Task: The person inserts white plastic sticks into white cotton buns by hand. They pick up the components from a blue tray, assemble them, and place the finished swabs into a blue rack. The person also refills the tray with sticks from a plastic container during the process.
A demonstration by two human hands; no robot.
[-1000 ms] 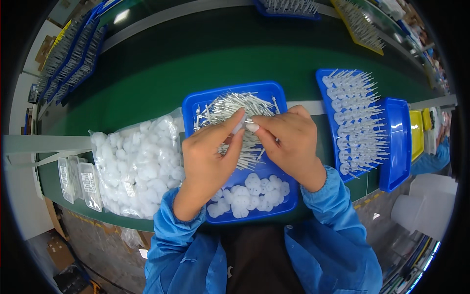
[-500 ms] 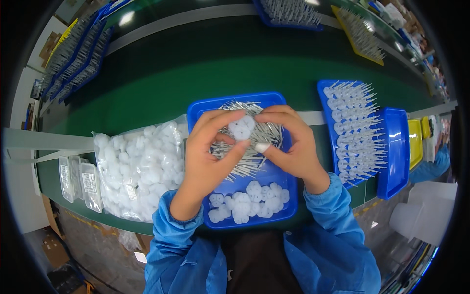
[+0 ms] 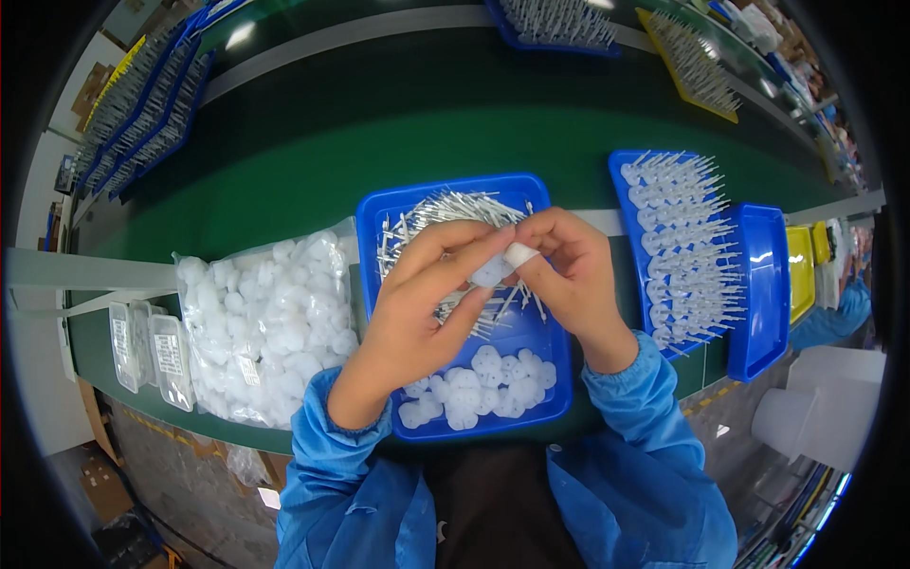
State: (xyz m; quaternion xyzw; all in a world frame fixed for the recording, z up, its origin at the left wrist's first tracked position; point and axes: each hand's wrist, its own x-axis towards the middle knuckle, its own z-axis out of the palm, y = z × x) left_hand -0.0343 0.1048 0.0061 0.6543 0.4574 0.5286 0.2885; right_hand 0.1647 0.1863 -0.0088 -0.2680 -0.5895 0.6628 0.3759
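Note:
Between both hands, above a blue tray (image 3: pixel 536 332), is a small white translucent plastic disc with lobed edges (image 3: pixel 490 274). My left hand (image 3: pixel 412 299) pinches it between thumb and fingers from the left. At its upper right edge, my right hand (image 3: pixel 576 277) has fingers and a white-wrapped thumb closed together against my left fingertips. Whether a pin is between those right fingertips is hidden. Thin silvery metal pins (image 3: pixel 450 209) lie heaped in the tray's far part, under my hands. A loose pile of similar white discs (image 3: pixel 474 389) sits in its near part.
To the left stand a clear bag full of white discs (image 3: pixel 270 332) and small clear plastic boxes (image 3: pixel 171 362). On the right, a blue tray holds rows of discs with pins (image 3: pixel 678 251), beside another blue tray (image 3: pixel 760 299). More pin-filled trays (image 3: pixel 557 27) stand farther back.
The disc has tilted and dropped slightly to the right, now partly covered by fingers. My right hand has closed in to meet my left fingertips, uncovering more pins at the left.

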